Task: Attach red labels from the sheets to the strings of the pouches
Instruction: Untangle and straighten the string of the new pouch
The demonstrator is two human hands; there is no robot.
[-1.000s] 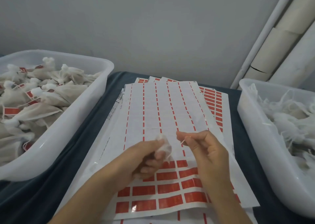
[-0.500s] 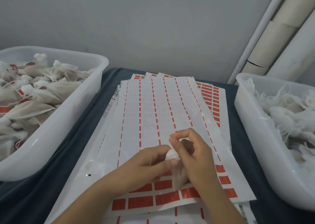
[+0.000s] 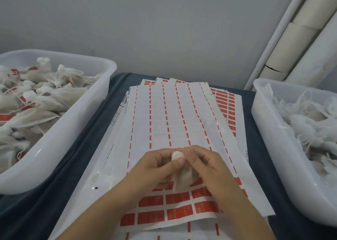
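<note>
Left hand: curled around a small white pouch, thumb and fingers pinching its gathered top above the label sheets.
Right hand: fingers bent and closed against the same pouch from the other side, meeting the left hand at the bunched neck; the string itself is too fine to make out.
Pouch: held between both hands, its body hanging down just over the remaining red labels.
Top sheet: mostly stripped, only thin red dashes left between bare columns; full red rectangles survive in rows along its near edge.
Sheet stack: several more sheets fan out underneath, red labels showing at the far right edge and at the near edge below.
Left tub: white plastic, piled with pouches that already carry red labels.
Right tub: white plastic, holding a tangle of white pouches and loose strings, no red visible among them.
Worktop: covered in dark blue cloth, both tubs and the sheets resting on it.
Background: grey wall, with pale pipes rising at the right corner.
</note>
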